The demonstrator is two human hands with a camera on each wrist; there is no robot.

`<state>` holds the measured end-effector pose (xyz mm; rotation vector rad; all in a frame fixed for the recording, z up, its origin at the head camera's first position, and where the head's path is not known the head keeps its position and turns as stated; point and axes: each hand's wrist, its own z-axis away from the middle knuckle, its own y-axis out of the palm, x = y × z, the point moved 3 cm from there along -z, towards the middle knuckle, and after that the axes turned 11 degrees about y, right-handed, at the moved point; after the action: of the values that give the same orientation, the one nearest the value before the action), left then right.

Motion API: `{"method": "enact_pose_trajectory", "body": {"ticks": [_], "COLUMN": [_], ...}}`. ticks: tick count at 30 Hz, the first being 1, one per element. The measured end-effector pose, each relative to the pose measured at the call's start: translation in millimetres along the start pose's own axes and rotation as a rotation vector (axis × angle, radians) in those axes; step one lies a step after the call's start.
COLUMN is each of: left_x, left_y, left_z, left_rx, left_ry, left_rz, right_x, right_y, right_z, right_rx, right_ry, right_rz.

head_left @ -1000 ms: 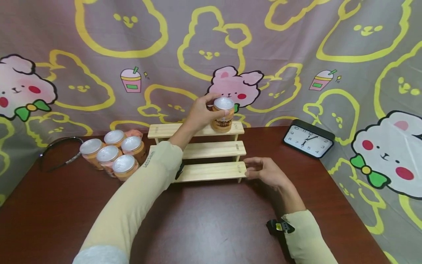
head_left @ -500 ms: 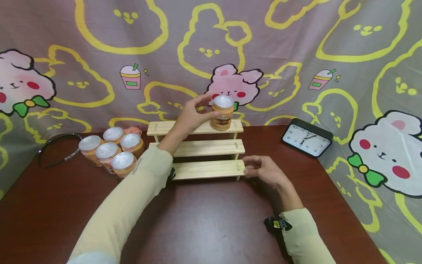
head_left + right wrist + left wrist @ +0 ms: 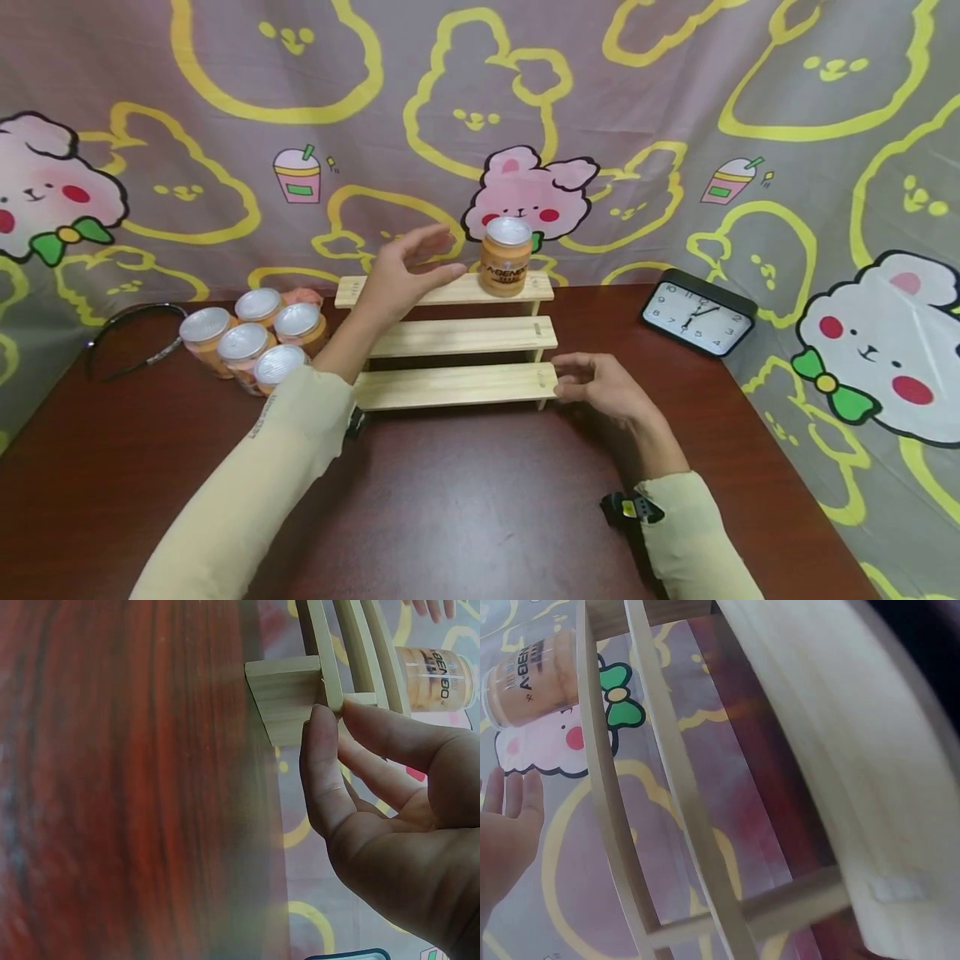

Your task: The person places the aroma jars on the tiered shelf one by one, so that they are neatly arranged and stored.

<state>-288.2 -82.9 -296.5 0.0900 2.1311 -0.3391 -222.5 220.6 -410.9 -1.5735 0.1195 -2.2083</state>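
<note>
A dark red wooden table (image 3: 465, 508) stands before a cartoon-bunny cloth backdrop (image 3: 675, 100) (pink-grey, yellow outlines).

Black clock (image 3: 702, 322) right, leaning on bunny backdrop (image 3: 225, 125) — headband (image 3: 127, 337) far left on table (image 3: 465, 508).

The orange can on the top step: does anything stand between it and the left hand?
Nothing visible does. The left hand is open beside the orange can, apart from it, with only bare top step between.
</note>
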Motion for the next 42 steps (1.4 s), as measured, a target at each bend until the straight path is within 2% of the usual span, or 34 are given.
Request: {"method": "enact_pose_trajectory", "body": {"ticks": [7,17,24,31,36,42], "left_x": [1.1,1.6,5.3,3.0,1.0,0.7], "left_y": [-10.1,-24.7,-35.6,-49.3,-59.8,-79.7], "left_z": [20.9,47.9,62.9,77.1,86.9,100.3], "left_rx": [-0.013,-0.043,-0.063,-0.043,-0.046,-0.076], "left_ry": [-0.018,-0.002,-0.020,-0.081,-0.120,-0.103], "left_rz": [-0.030,-0.022,-0.016,-0.124,-0.143,-0.235], "right_x": [-1,-2,0,-1,-1,0], "right_y": [0,0,0,0,0,1], "right_z": [0,0,0,0,0,0], "right_rx": [0.002,0.017,0.023,0.011,0.016,0.009], "right_ry": [0.001,-0.010,-0.017,-0.006,-0.002,0.007], "right_rz": [-0.019,-0.027,-0.025,-0.021,-0.029,-0.016]}}
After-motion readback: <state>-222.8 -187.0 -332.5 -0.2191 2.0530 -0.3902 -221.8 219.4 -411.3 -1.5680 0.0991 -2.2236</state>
